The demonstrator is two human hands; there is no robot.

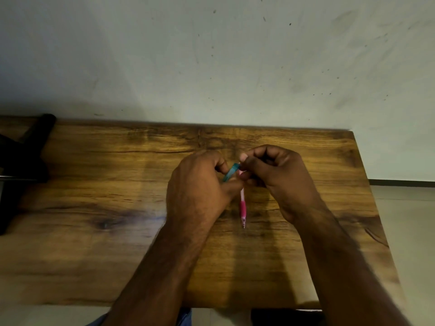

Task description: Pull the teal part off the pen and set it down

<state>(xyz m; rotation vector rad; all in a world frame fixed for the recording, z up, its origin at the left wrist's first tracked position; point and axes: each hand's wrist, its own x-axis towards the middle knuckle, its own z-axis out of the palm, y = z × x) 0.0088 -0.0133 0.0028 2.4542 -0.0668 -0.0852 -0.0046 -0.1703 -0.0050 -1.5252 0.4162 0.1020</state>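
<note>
1. Pens: pink pen (243,204) pointing tip-down over tabletop (94,231), upper end pinched in right hand (276,180).
2. Blue pen (230,175) clamped in left hand (200,184), ends meeting.
3. Likely joining or swapping parts; next needs steady alignment.

Wooden table (94,255) against wall (211,55). Black object (23,161) lying on table's far left; kind unclear.

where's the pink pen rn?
Head view, centre of the wooden table: the pink pen hangs tip-down between both hands, its top pinched by the right hand, beside the left hand.
</note>
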